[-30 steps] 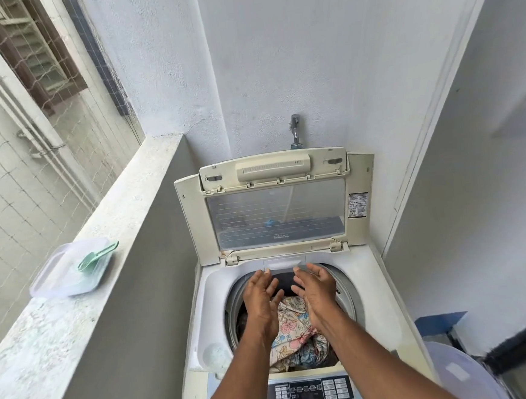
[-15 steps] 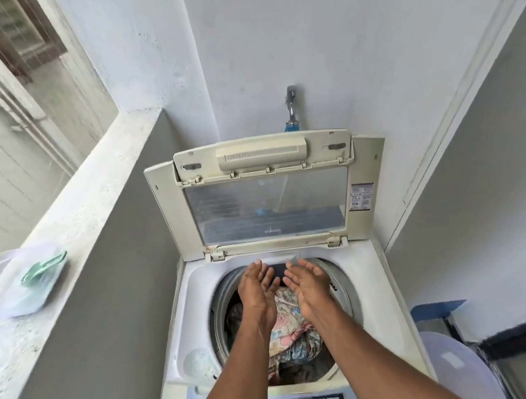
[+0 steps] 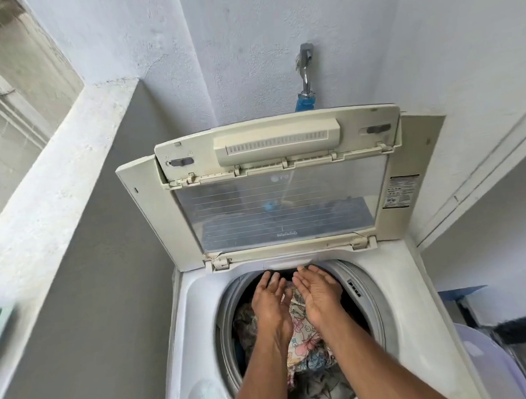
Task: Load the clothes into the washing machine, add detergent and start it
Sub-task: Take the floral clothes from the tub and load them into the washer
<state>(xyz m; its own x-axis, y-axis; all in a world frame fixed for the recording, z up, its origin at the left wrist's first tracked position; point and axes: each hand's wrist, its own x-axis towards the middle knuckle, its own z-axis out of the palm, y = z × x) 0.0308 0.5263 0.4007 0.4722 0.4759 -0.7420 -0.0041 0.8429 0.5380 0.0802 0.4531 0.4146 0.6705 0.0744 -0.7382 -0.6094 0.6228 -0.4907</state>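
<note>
Head view: one top-loading washing machine [image 3: 420, 297], white plastic, lid [image 3: 283, 194] raised upright toward the wall, clear ribbed pane. One round drum opening facing up, floral clothes [image 3: 304, 337] heaped inside. Two hands, left hand [image 3: 271, 302] and right hand [image 3: 319, 292], side by side above the clothes, each grip spread, holding nothing.

The washing machine [image 3: 420, 297] stands with its lid [image 3: 282, 185] raised upright at 12 o'clock. Over the drum opening, the left hand [image 3: 271, 302] and right hand [image 3: 318, 292] hover side by side, fingers spread, holding nothing. Floral clothes [image 3: 303, 331] lie in the drum beneath them. A tap [image 3: 305, 67] sticks out of the wall above the lid.
</note>
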